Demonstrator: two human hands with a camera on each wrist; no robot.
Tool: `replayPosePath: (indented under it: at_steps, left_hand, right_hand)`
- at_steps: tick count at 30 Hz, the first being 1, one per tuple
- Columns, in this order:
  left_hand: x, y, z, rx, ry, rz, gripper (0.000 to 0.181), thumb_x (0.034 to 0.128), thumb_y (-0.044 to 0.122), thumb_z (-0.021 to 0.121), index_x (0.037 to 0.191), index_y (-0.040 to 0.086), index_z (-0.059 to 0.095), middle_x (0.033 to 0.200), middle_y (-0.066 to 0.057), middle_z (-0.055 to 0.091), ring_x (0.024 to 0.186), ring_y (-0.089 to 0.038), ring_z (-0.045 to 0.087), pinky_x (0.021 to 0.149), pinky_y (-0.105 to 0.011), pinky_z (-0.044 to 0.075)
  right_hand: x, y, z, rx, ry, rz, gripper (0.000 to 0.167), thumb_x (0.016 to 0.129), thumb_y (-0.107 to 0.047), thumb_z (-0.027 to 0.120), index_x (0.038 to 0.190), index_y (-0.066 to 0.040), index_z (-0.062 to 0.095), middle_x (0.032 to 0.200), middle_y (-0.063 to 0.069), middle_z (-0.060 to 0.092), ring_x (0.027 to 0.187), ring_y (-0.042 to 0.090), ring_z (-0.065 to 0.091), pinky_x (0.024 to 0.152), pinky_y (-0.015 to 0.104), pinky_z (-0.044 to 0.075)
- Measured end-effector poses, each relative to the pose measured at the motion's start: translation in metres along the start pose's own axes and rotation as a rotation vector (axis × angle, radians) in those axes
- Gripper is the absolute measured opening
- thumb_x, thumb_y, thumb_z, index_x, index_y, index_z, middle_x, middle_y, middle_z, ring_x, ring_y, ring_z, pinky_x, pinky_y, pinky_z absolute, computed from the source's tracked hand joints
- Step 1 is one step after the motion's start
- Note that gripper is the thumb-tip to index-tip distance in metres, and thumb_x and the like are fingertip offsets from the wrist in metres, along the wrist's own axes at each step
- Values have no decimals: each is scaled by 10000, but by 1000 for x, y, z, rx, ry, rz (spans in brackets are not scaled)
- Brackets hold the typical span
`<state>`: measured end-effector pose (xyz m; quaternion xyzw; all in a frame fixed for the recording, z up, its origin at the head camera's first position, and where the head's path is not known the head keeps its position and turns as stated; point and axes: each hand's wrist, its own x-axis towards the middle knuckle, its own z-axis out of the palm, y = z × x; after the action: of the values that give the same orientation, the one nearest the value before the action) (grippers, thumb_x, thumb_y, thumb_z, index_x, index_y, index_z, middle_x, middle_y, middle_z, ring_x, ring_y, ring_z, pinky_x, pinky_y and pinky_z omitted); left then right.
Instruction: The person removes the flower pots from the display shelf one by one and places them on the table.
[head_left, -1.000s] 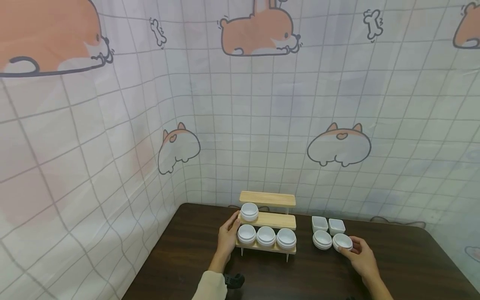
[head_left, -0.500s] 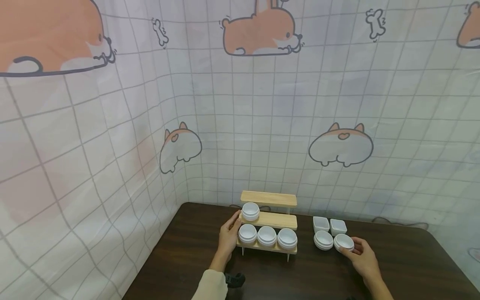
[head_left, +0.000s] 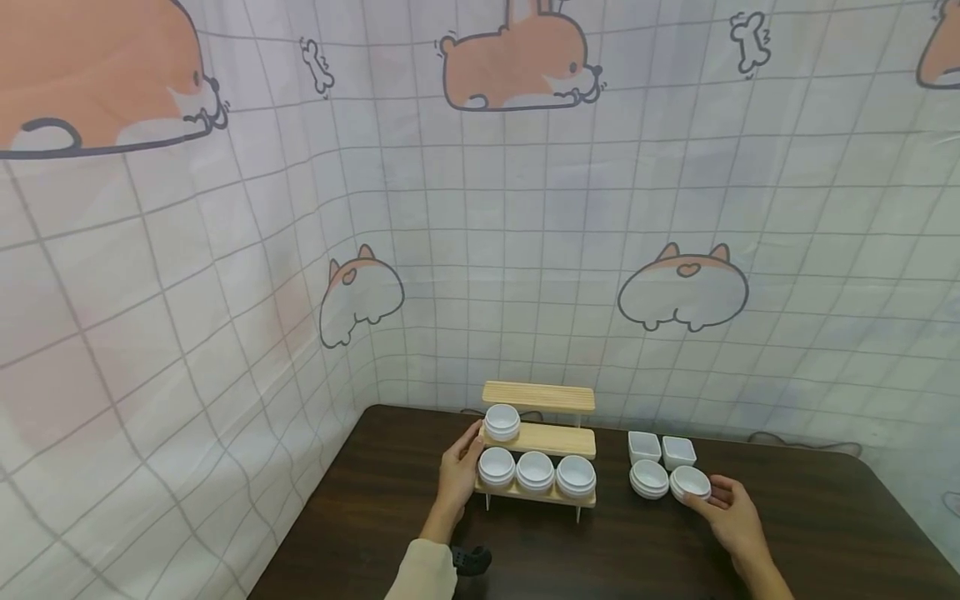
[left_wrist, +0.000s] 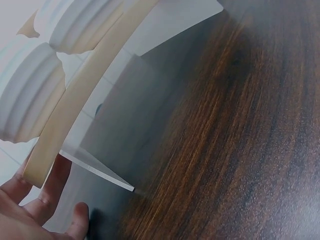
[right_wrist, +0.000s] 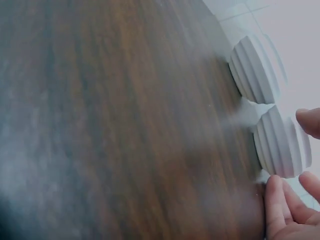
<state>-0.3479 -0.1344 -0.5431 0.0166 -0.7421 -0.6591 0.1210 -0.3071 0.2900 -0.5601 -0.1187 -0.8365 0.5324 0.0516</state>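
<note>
A three-tiered wooden stand (head_left: 566, 440) bears white round bowls: a row along its lowest board and one bowl (head_left: 502, 422) at the left of the middle board. My left hand (head_left: 454, 477) holds the stand's left end; in the left wrist view its fingers (left_wrist: 57, 182) lie around the end of a board (left_wrist: 82, 102). On the table, my right hand (head_left: 735, 518) has thumb and fingers around a white round bowl (head_left: 691, 483) at its right side. The right wrist view shows fingertips (right_wrist: 274, 187) against the ridged side of this bowl (right_wrist: 280, 142).
Another round bowl (head_left: 649, 479) stands just left of the held one. Two square white dishes (head_left: 644, 447) sit behind them. The dark wooden table (head_left: 540, 558) ends at a patterned curtain (head_left: 525, 317). Thin cables (head_left: 802, 444) lie along the back edge.
The right hand has shifted very slightly rightward against the bowl. The left hand keeps its place at the stand. Otherwise the view has only drifted a little.
</note>
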Motion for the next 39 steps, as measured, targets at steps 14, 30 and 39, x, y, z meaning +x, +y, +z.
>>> replayPosePath:
  at_steps: [14,30,39]
  left_hand:
    - [-8,15,7,-17,5,11,411,1069,225,552,1459,100,580,1489,-118,579,1195,-255,591,979,-386,474]
    - [-19,35,0,-22,12,11,406,1067,179,547,1452,54,577,1469,-160,590,1103,-248,604,906,-338,467]
    - [-1,2,5,-15,24,13,416,1061,283,564,1456,157,593,1488,-65,589,1180,-221,598,959,-359,475]
  right_hand:
    - [-23,-23,-13,146,396,20,402,954,-235,710,1284,-87,534,1031,-136,578,781,-156,477,667,98,427]
    - [-28,-83,9,196,350,-257,298,937,-71,720,1209,-5,618,873,-259,601,811,-66,568,721,99,441]
    - [-35,-115,38,95,105,-386,298,985,-135,685,1249,-26,602,1116,56,694,922,-51,571,801,148,472]
